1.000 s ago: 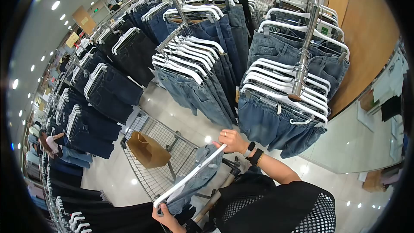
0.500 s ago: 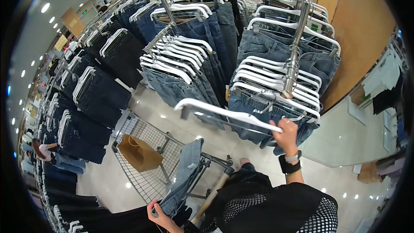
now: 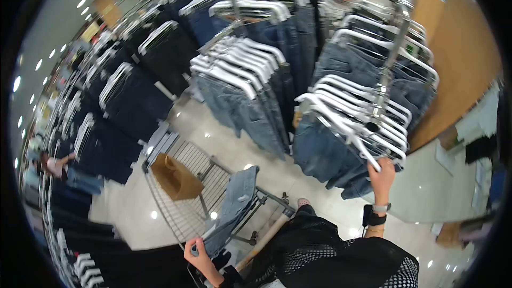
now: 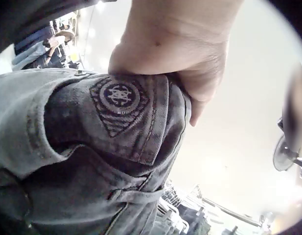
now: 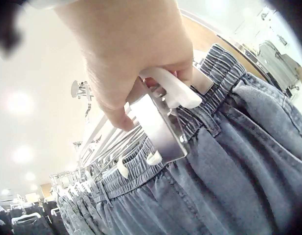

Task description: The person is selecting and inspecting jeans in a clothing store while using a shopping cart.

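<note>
My right hand (image 3: 382, 177) grips one end of a white clip hanger (image 3: 365, 152) at the front of the right-hand rack. In the right wrist view, its metal clip (image 5: 158, 125) has no garment in it and overlaps the gathered waistband of hanging blue denim bottoms (image 5: 239, 161). Low at the front, my left hand (image 3: 201, 260) pinches the waistband of grey-blue jeans (image 3: 237, 194), which stretch out over the cart's near end. The left wrist view shows the thumb side at the waistband, with a diamond-shaped patch (image 4: 119, 100) on the denim.
A wire shopping cart (image 3: 178, 224) stands before me, holding a brown paper bag (image 3: 173, 178). Packed jeans hang on a middle rack (image 3: 240, 122); dark trousers (image 3: 136, 98) line the left, where another person (image 3: 56, 165) stands. A wooden panel (image 3: 453, 53) borders the right-hand rack.
The hanger has come off the jeans, and my right hand has carried it rightward and up to the rack. My left hand has kept hold of the jeans, now hanging lower over the cart.
</note>
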`<state>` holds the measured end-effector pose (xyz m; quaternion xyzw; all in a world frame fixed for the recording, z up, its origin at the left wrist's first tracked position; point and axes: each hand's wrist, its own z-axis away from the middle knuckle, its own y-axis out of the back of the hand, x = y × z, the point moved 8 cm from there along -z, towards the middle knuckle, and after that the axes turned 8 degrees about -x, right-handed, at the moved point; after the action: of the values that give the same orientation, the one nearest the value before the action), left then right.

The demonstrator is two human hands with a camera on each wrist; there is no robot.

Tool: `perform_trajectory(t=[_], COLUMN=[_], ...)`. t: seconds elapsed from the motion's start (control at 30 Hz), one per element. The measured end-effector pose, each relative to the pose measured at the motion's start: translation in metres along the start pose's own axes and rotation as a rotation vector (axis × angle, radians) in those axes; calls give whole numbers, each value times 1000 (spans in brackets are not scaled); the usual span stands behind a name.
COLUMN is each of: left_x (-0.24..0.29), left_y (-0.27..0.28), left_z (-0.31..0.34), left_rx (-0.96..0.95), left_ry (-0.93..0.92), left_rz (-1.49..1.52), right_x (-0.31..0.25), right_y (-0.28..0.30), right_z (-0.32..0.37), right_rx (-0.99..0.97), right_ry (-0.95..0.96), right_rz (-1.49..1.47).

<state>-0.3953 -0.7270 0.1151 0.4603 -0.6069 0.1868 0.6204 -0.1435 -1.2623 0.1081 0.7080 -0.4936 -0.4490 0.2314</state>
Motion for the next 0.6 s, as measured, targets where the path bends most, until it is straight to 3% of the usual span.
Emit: perform_trajectory(t=[0.1,0.17,0.27,0.3,0.37,0.43,0.5,0.57,0.6], left_x=[-11,-1,5,1,3,6,10,14,19], left_y=[13,16,19,20,22,22,26,31,32], left_z=[7,15,20,23,31,36,41,46,49], left_rx=[11,48,-26,-31,-35,-24,-12,7,-14], left_ry=[-5,-19,-2,-11,29,40,63,75,55], left_rz=[-24,-22,-6,-10,-4,24,55,85,98], right_x=[-37,-32,-63,-93,-138,-177,-242,-259,-263], right_y=[19,22,19,14,-27,-108,-144,-207,-238], right_z=[-3,12,28,27,20,18,22,46,51], right_rx=[55,267,289,312,39,-600,-837,-1084,-1089], right_ry=[16,-33,92,252,342,259,541,595,614], right_rz=[51,-49,-33,-116,-391,-672,-653,-635,-642])
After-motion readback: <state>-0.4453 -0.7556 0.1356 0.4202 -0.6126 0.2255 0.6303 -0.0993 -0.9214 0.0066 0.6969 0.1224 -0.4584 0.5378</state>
